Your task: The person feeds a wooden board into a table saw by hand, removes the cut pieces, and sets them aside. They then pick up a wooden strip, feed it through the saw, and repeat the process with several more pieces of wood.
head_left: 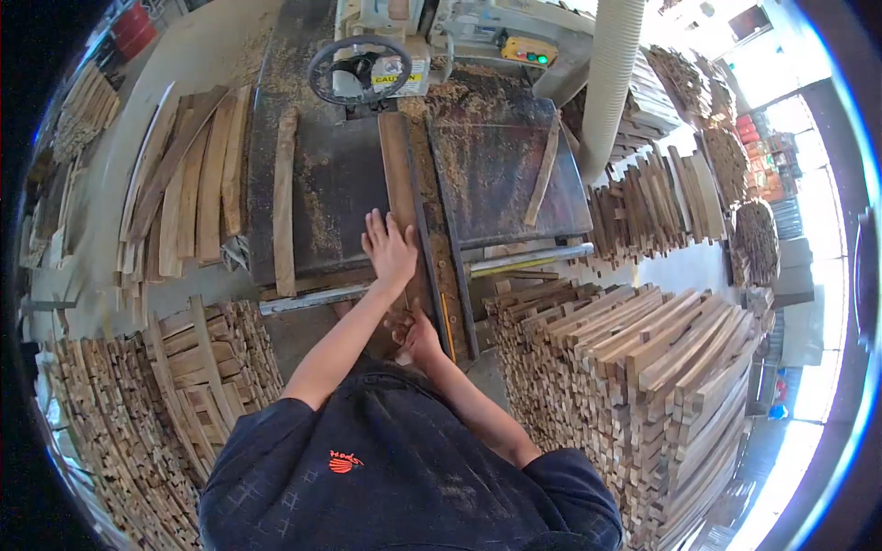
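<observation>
A long wooden board (397,165) lies along a dark metal guide on the machine table, its far end near the black handwheel (359,70). My left hand (391,248) rests flat on top of the board, fingers stretched out and somewhat apart. Closer to my body, my right hand (418,340) has its fingers curled at the board's near end; part of that grip is hidden. A pencil-thin yellow strip (447,326) runs beside the guide, right of my right hand.
Sawdust covers the machine table (340,202). One loose strip (285,202) lies on its left, another (544,170) on the right table. Timber stacks stand at left (188,184) and right (634,367). A ribbed hose (611,83) and yellow control box (529,51) are at the back.
</observation>
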Demonstrator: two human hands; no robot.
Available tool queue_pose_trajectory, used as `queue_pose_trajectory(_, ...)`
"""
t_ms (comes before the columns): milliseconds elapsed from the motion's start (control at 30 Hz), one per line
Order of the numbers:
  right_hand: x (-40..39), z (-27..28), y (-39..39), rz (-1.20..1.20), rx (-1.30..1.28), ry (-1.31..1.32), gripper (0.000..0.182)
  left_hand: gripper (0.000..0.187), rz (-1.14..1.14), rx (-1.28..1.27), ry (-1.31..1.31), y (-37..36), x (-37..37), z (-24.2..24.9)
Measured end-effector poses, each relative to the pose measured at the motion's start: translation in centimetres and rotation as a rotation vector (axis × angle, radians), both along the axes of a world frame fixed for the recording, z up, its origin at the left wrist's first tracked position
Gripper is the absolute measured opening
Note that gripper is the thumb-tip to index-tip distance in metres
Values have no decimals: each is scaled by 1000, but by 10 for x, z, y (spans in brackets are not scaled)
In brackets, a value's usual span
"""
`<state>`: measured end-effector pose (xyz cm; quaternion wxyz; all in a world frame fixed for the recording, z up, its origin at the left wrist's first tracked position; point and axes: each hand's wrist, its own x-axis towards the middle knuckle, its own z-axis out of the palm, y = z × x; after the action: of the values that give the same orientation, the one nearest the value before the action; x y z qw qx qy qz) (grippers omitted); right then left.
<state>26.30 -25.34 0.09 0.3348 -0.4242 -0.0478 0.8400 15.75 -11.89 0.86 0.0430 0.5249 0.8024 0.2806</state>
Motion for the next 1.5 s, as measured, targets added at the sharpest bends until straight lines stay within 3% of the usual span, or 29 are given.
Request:
queue_pose_trajectory(133,-16,22,42,79,29,-269,59,59,39,-9,-36,42,-6,-8)
queue_pose_trajectory(267,-37,28,83,98,160,-433,49,62,63,-70,-75,79,-21,16)
queue_pose_trajectory(400,-60,43,131,50,-35,-438,43,62,74,-61,-93,117,-37,13)
queue_pose_trajectory(533,-78,49,162,21,-14,-481,45,61,68,13,-167,149,-51,12)
queue_pose_trajectory(667,-84,27,202,46,-21,-231,38,57,79,4,-140,183,-62,21)
queue_pose_trajectory(700,-102,24,218,-68,-61,-338,35,54,94,31,-176,199,-71,19)
queue_pose_trajectory(733,-103,21,212,-61,95,-334,35,51,87,42,-215,203,-70,12)
queue_pose_trajectory(833,-108,23,239,-71,53,-174,43,42,123,213,-206,216,-89,7)
queue_pose_trajectory(900,-111,25,258,-57,54,-132,44,28,31,181,-517,224,-110,27)
queue_pose_trajectory(933,-113,25,268,-53,49,-259,44,28,50,198,-529,223,-128,37)
queue_pose_trajectory(1000,-122,27,286,-32,52,-387,44,17,-220,184,-1006,196,-192,53)
queue_pose_trajectory(1067,-130,28,288,-18,148,-597,45,9,-206,472,-480,148,-264,79)
queue_pose_trajectory(1100,-129,27,299,-49,118,-396,43,9,-239,642,-215,142,-313,63)
queue_pose_trajectory(1167,-118,13,327,7,82,-233,40,21,15,573,-90,88,-395,90)
queue_pose_trajectory(1200,-121,16,336,22,82,-262,40,35,99,555,122,59,-436,102)
queue_pose_trajectory(1267,-123,4,362,80,121,-294,42,50,498,228,489,8,-495,119)
queue_pose_trajectory(1333,-131,-1,387,96,131,-301,47,57,557,-136,434,-37,-537,118)
queue_pose_trajectory(1500,-164,6,412,48,237,-576,46,54,376,-171,206,-72,-519,119)
